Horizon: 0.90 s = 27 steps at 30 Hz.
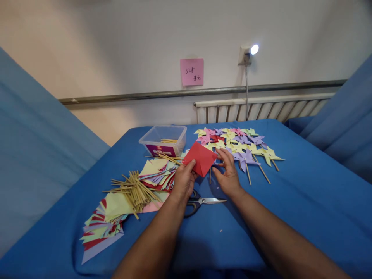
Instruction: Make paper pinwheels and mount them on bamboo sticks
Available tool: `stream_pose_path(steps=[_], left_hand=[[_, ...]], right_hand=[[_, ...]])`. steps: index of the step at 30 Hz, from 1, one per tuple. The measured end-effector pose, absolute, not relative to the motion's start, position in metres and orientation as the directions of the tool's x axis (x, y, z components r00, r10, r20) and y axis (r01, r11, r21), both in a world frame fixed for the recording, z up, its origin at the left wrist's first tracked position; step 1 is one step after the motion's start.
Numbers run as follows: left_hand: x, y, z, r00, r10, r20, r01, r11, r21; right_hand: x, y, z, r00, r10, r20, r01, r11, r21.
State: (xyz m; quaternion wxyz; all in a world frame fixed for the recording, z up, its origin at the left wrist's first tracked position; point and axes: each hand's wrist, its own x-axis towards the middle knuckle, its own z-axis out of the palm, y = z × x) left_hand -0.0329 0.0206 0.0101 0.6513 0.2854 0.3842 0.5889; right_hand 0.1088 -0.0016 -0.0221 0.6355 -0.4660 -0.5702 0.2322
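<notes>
Holding a red paper [200, 158] in the left hand [184, 179], raised just beyond the scissors [205, 200], with fingers closed on its lower left edge and thumb pressed on top. Holding the right hand [228, 172] half curled beyond the scissors' blade tips, near the paper's right corner, with a clear gap between thumb and fingers; cannot tell whether touching that corner. Seeing blue cloth [305, 186] under the scissors. Left of the scissors, seeing a heap of sticks [136, 192] and, just beyond it, a coloured stack [154, 167]. Farther left of the scissors, seeing a fanned stack [116, 207], topped with yellow. Beyond the scissors and to their left, seeing a clear box [159, 151] with more sticks inside. Beyond the scissors and to their right, seeing pinwheels [245, 157] in yellow, purple, pink, red and green, crowded together. Far beyond the scissors, on the wall, seeing a pink note [192, 72].
</notes>
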Motion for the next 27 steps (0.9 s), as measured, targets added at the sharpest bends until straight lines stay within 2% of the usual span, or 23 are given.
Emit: stream_pose_path(steps=[3,7,12,16,27], left_hand=[[-0.033,0.020,0.009,0.042,0.988,-0.150,-0.538,0.148,0.830],[-0.031,0.018,0.008,0.086,0.988,-0.126,-0.517,0.153,0.842],[-0.028,0.016,0.011,0.105,0.990,-0.088,-0.504,0.130,0.854],[-0.025,0.014,0.011,0.106,0.988,-0.113,-0.517,0.152,0.842],[-0.022,0.013,0.009,0.142,0.974,-0.175,-0.497,0.223,0.838]], right_hand=[[0.111,-0.004,-0.019,0.126,0.781,0.611,0.396,0.526,-0.753],[0.113,-0.004,-0.017,0.080,0.775,0.627,0.465,0.528,-0.711],[0.114,-0.004,-0.017,0.104,0.786,0.610,0.410,0.525,-0.746],[0.113,-0.005,-0.017,0.121,0.801,0.586,0.374,0.511,-0.774],[0.115,0.001,-0.021,0.186,0.893,0.409,0.224,0.367,-0.903]])
